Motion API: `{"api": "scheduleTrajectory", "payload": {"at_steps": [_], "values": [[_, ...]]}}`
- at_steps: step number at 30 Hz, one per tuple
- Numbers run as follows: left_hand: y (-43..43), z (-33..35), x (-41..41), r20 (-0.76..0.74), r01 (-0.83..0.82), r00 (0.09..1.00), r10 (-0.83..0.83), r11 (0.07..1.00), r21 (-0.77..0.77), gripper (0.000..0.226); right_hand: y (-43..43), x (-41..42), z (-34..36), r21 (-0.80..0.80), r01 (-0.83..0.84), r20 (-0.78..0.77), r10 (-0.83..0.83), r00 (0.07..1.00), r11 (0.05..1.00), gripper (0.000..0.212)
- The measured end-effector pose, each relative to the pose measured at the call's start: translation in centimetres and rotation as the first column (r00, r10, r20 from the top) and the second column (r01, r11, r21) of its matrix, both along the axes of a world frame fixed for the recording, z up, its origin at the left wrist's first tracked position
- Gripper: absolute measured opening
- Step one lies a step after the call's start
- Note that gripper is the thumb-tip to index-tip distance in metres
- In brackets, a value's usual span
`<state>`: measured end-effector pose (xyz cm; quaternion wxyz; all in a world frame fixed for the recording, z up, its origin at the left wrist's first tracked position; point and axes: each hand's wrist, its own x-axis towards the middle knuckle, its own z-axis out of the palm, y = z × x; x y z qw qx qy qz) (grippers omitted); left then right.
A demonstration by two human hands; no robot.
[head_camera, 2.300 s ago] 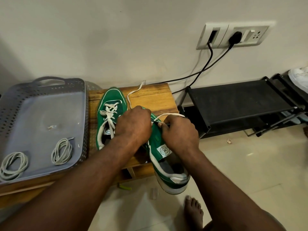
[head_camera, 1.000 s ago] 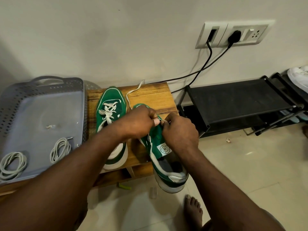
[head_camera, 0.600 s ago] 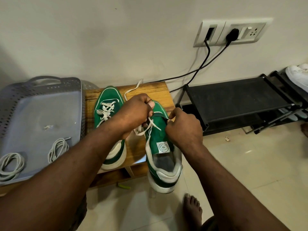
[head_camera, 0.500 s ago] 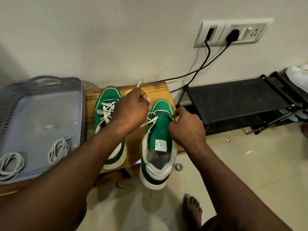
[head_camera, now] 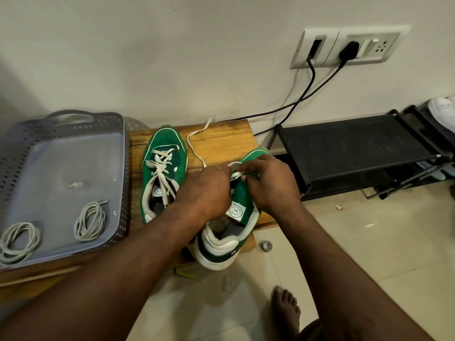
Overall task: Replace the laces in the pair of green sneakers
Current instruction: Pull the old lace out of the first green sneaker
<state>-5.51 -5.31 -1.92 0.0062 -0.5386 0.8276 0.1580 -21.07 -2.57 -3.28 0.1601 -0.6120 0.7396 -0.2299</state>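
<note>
Two green sneakers lie on a wooden bench (head_camera: 221, 139). The left sneaker (head_camera: 163, 166) rests flat with its white lace loosely threaded. The right sneaker (head_camera: 236, 217) is tilted, its heel hanging over the bench's front edge. My left hand (head_camera: 206, 190) and my right hand (head_camera: 268, 183) meet over its eyelets, both pinching its white lace (head_camera: 197, 148). The lace's free end trails back across the bench toward the wall. The fingertips and the eyelets under them are hidden.
A grey perforated tray (head_camera: 61, 168) at the left holds two coiled grey laces (head_camera: 91, 221) (head_camera: 18, 238). A black shoe rack (head_camera: 349, 148) stands at the right. Two black cables (head_camera: 302, 94) hang from wall sockets. A bare foot (head_camera: 286, 308) and small litter are on the tiled floor.
The right sneaker has swung so its toe points right and back, heel over the bench edge. My left hand came down from the back of the bench to meet my right hand.
</note>
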Motion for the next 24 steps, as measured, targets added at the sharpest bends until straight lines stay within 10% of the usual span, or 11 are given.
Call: {"api": "scheduleTrajectory", "payload": {"at_steps": [7, 11, 16, 19, 21, 24], "values": [[0.1, -0.5, 0.2, 0.009, -0.037, 0.999, 0.038, 0.997, -0.069, 0.033, 0.2, 0.0, 0.1, -0.082, 0.105, -0.032, -0.107, 0.994, 0.991, 0.007], [0.0, -0.5, 0.3, -0.007, -0.086, 0.996, 0.086, 0.996, -0.022, 0.032, 0.7, -0.9, 2.4, -0.007, -0.121, 0.267, 0.118, 0.956, 0.993, 0.012], [-0.1, -0.5, 0.4, -0.023, -0.078, 0.997, 0.078, 0.997, -0.009, 0.029, 3.0, -3.2, 6.9, 0.087, -0.679, 0.798, 0.356, 0.486, 0.729, 0.005], [-0.1, -0.2, 0.2, -0.05, -0.066, 0.997, 0.065, 0.998, -0.01, 0.024, 2.9, -2.4, 5.5, 0.153, -0.485, 0.649, 0.283, 0.706, 0.861, 0.04], [0.0, -0.1, 0.1, -0.055, -0.064, 0.997, 0.062, 0.998, -0.029, 0.02, 1.7, -1.6, 3.5, 0.106, -0.146, 0.261, 0.114, 0.958, 0.984, 0.042], [0.1, -0.2, -0.1, -0.027, -0.05, 0.998, 0.049, 0.998, -0.047, 0.023, 0.3, -0.8, 1.6, 0.11, 0.102, -0.066, -0.095, 0.993, 0.989, 0.031]]}}
